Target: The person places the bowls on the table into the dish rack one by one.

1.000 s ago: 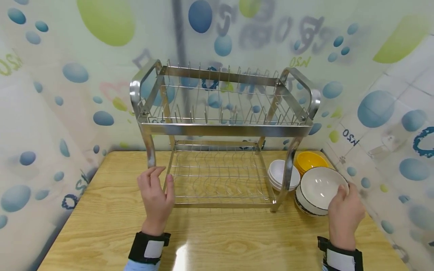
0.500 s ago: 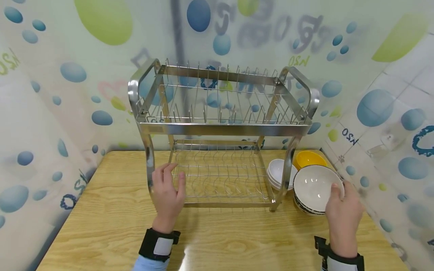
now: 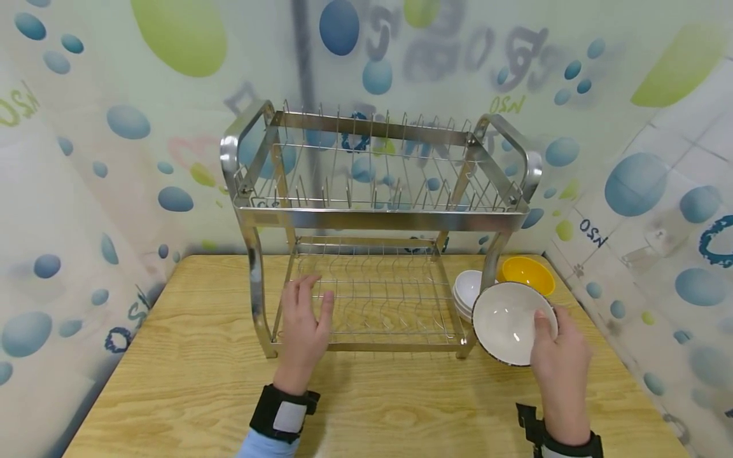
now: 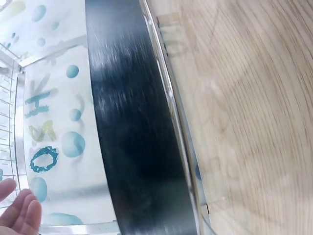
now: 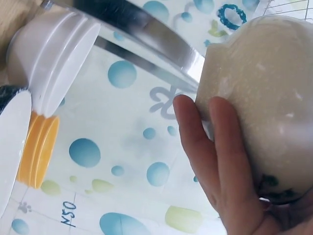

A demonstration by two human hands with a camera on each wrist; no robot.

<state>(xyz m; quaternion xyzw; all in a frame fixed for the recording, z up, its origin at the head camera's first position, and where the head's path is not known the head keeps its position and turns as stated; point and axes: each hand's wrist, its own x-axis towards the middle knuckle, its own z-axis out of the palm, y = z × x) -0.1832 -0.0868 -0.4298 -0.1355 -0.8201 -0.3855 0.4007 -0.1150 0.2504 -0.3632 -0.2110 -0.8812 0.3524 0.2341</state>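
My right hand grips the right side of a white bowl with a dark rim, thumb inside and fingers beneath. The bowl tilts toward me beside the right leg of a metal dish rack. In the right wrist view, the fingers lie along the underside of the held bowl, apart from another white bowl at the left edge. My left hand has relaxed fingers and holds nothing, before the left part of the rack's lower tier. The left wrist view shows its fingertips at the lower left corner.
Small white bowls are stacked behind the rack's right leg. Yellow bowls stand in the table's back right corner. The two-tier rack has upright wire dividers, and the patterned wall covering rises close behind and beside the wooden table.
My right hand has brought the white bowl left, away from the bowls beneath it, toward the rack's right leg. My left hand has moved right, from the rack's left leg to before the lower tier.
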